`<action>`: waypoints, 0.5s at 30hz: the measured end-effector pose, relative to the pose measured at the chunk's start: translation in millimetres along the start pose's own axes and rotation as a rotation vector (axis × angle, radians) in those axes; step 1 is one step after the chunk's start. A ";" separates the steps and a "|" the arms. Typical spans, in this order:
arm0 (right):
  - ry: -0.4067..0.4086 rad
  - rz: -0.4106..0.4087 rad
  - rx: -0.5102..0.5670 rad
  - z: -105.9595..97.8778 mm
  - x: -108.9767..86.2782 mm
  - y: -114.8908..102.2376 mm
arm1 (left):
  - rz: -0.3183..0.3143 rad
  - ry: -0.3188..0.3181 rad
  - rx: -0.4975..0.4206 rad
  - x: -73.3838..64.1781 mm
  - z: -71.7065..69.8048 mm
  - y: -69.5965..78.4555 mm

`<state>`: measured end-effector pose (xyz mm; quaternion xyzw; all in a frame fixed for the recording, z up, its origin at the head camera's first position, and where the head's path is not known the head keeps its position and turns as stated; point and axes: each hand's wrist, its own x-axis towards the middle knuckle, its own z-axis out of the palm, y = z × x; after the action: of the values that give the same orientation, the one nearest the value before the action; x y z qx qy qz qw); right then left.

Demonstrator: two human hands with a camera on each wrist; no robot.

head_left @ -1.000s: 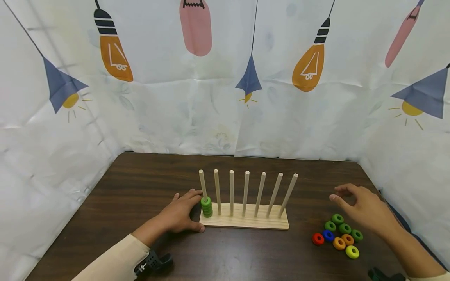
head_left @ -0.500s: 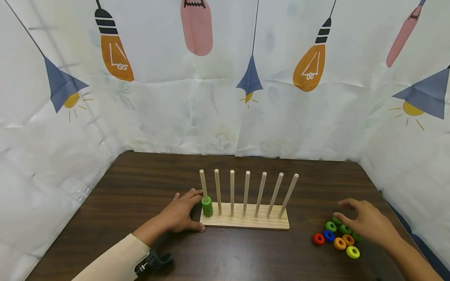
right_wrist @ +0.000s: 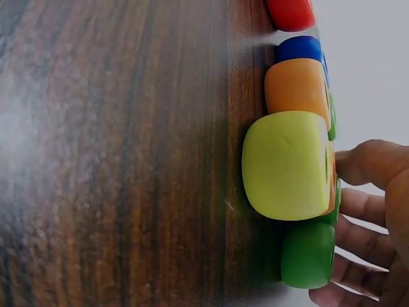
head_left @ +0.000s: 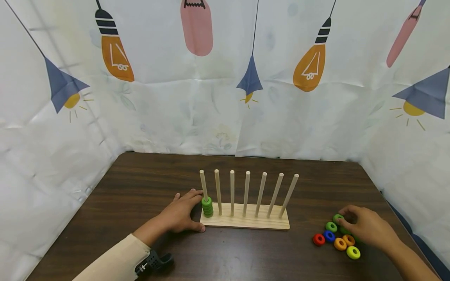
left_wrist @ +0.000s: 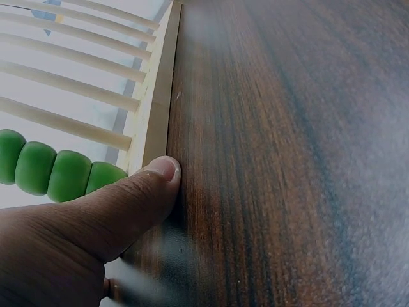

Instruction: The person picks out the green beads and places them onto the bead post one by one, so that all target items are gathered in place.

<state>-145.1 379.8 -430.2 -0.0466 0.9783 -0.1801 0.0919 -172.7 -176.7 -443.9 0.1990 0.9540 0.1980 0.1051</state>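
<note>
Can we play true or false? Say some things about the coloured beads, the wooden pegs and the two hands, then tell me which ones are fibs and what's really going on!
1. The left hand holds the left end of the wooden base. True.
2. The red bead sits on the rightmost peg. False: the red bead lies on the table, and that peg has no bead.
3. Green beads are stacked on the leftmost peg. True.
4. The yellow bead is the loose bead farthest from the person. False: it is the nearest.
5. The right hand touches a loose green bead. True.
</note>
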 end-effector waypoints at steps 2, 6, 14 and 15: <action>0.001 0.002 0.006 0.4 0.9 -0.8 | -0.001 0.000 -0.002 -0.2 -0.1 0.0; 0.017 0.000 0.005 1.3 2.3 -2.1 | 0.000 -0.001 -0.002 -0.3 0.0 -0.4; 0.033 0.004 -0.007 3.7 3.7 -3.6 | -0.003 -0.003 -0.003 -0.4 0.1 -0.5; 0.032 0.006 -0.009 3.5 3.6 -3.9 | -0.004 -0.004 -0.003 -0.3 -0.1 -0.4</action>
<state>-147.7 374.5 -432.6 -0.0414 0.9805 -0.1763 0.0763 -172.6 -177.1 -444.0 0.1975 0.9539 0.1987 0.1075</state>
